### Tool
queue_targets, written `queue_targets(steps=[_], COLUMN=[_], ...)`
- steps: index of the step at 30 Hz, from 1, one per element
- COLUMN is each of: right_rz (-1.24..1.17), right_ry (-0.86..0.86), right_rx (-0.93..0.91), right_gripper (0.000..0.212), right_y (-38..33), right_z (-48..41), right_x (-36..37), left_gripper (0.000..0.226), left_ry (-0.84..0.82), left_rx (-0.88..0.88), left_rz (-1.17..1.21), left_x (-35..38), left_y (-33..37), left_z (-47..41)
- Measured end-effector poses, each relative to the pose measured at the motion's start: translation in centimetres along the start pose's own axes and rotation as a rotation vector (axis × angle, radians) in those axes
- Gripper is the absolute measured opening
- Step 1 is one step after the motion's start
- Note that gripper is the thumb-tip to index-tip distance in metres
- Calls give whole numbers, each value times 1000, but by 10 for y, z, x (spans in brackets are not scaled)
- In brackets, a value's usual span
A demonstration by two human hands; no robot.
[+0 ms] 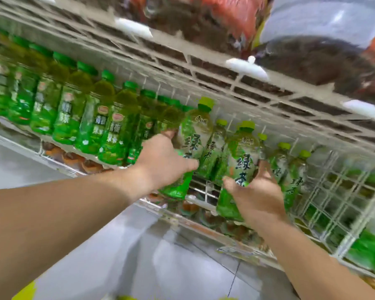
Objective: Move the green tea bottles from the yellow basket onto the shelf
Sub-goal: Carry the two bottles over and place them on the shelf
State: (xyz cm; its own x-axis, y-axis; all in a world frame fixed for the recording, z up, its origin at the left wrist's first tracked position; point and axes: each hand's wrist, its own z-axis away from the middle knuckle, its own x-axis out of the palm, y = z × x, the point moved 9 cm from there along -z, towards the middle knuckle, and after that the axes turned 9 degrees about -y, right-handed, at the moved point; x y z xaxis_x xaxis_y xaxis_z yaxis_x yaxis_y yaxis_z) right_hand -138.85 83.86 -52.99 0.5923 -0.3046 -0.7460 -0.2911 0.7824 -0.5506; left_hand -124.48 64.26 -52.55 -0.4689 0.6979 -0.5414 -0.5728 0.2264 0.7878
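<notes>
Wire shelf (204,191), tilted view: one upright green tea bottle is clasped in each grip, left hand (167,161) and right hand (256,198), necks toward the rack above.

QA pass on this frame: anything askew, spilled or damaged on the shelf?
Nothing stands out. The left hand and right hand each hold a green tea bottle at the shelf; shelved bottles stand in rows. Motion blur hides fine detail.

Open shelf gap (200,187) between held bottles (239,161)

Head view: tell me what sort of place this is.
Probably a shop's drinks aisle: a white wire shelf packed with rows of green tea bottles, and white price-tag holders clipped on the shelf edge above.
</notes>
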Motion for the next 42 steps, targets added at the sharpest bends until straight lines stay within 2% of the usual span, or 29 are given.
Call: queue_targets(steps=[4, 7, 10, 13, 17, 22, 25, 30, 33, 37, 39, 42], right_rz=[-69, -116, -100, -117, -125, -71, -26, 78, -10, -58, -14, 28], right_ry=[41, 152, 159, 158, 175, 177, 188, 271, 278, 201, 161, 79], right_rx=[-36, -36, -24, -15, -3, -52, -81, -56, -51, -41, -41, -8], right_gripper=[73, 57, 49, 52, 68, 78, 82, 70, 72, 77, 73, 80], right_y=[5, 9, 15, 22, 28, 29, 23, 20, 18, 15, 20, 30], right_z=[-39, -68, -85, -94, -97, -105, -109, -109, -110, -112, -110, -110], right_x=[7, 9, 24, 42, 54, 60, 68, 69, 67, 73, 77, 84], left_gripper=[40, 56, 53, 45, 47, 67, 71, 66, 76, 85, 91, 100], left_ry=[-33, -38, -61, -63, -35, -36, -24, -29, -43, -7, -39, -88], left_rx=[44, 35, 43, 71, 66, 68, 91, 112, 133, 179, 193, 191], left_rz=[-106, -215, -208, -167, -174, -120, -113, -253, -446, -680, -727, -727], left_x=[29, 48, 67, 78, 80, 91, 97, 105, 107, 101, 101, 100], left_y=[0, -1, -6, -12, -20, -26, -25, -24, -19, -16, -18, -21], left_z=[-43, -69, -84, -91, -93, -92, -92, -93, -92, -87, -87, -89])
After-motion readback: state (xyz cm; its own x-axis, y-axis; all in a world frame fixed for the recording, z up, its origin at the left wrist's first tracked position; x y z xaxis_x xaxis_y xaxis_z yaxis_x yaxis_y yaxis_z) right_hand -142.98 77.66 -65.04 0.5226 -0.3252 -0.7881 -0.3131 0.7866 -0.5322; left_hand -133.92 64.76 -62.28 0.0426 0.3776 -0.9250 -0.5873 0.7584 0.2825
